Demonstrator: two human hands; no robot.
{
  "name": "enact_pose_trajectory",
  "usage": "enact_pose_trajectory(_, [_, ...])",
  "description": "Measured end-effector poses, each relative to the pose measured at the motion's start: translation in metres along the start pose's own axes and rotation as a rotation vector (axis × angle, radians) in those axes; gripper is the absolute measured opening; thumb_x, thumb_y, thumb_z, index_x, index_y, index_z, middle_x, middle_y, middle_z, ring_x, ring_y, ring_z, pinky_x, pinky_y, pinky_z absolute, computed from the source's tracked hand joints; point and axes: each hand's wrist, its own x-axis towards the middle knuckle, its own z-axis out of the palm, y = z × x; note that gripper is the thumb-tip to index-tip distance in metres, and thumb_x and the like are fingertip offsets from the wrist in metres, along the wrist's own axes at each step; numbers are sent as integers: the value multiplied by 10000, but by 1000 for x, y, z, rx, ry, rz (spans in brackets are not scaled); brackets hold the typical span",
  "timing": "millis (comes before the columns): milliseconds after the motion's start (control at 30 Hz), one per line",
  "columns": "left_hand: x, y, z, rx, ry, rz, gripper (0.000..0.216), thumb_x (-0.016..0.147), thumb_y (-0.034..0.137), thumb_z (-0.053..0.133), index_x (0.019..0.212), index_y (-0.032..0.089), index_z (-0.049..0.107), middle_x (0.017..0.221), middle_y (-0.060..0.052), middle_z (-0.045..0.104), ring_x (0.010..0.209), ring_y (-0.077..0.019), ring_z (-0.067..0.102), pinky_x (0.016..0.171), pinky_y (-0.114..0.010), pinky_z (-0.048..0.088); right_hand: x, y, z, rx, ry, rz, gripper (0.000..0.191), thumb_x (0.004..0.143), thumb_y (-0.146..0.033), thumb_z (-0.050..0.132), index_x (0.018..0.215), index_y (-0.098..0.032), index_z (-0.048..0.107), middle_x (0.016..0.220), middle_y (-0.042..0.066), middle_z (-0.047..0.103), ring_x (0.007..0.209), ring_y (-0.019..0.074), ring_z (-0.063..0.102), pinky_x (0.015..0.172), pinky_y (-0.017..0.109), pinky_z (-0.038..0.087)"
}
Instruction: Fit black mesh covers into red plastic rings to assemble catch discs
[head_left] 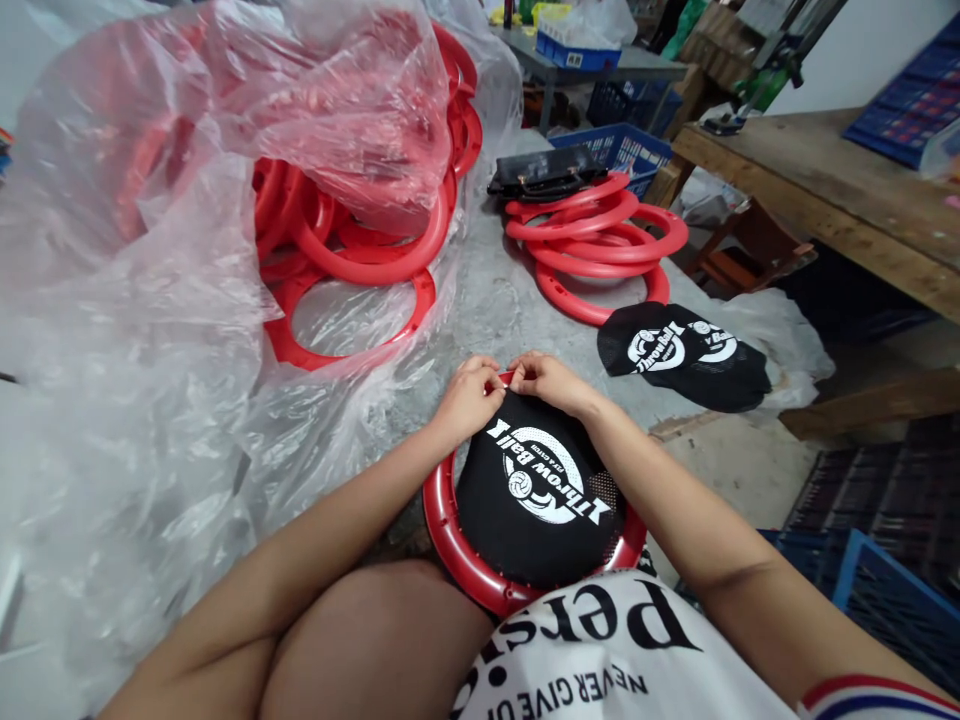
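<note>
A red plastic ring point(441, 512) rests tilted against my lap, its lower edge near my shirt. Across its opening lies a round black fabric cover point(491, 515) with white "Throw Ball" print. My left hand point(474, 396) pinches the cover's edge at the far side of the ring. Right beside it, my right hand point(551, 382) has its fingers closed on the same edge, thumb tips nearly meeting. The fingers partly hide the ring's rim there. Small points dot the rim along the cover's lower edge.
Many red rings point(375, 262) sit in a clear plastic bag point(187, 300) at the left. More rings point(600, 268) are piled ahead, a black bag point(547, 175) on top. Printed black covers point(686, 358) lie at the right table edge. A blue crate point(885, 590) stands low right.
</note>
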Motion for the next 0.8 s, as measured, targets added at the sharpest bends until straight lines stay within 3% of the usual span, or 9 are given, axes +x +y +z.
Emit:
enact_pose_trajectory(300, [3, -2, 3, -43, 48, -39, 149, 801, 102, 565, 694, 202, 589, 1158, -67, 645, 1129, -210, 639, 1065, -389, 492, 0, 3, 4, -15, 67, 63, 100, 771, -171, 699, 678, -189, 667, 1056, 35, 694, 973, 195, 640, 935, 340, 500])
enact_pose_trajectory(800, [5, -2, 3, -10, 31, -43, 174, 788, 64, 547, 680, 200, 556, 1127, -81, 636, 1133, -209, 635, 1055, -375, 493, 0, -2, 8, -145, 103, 109, 122, 789, -154, 660, 682, -199, 624, 1032, 32, 708, 944, 185, 623, 916, 334, 469])
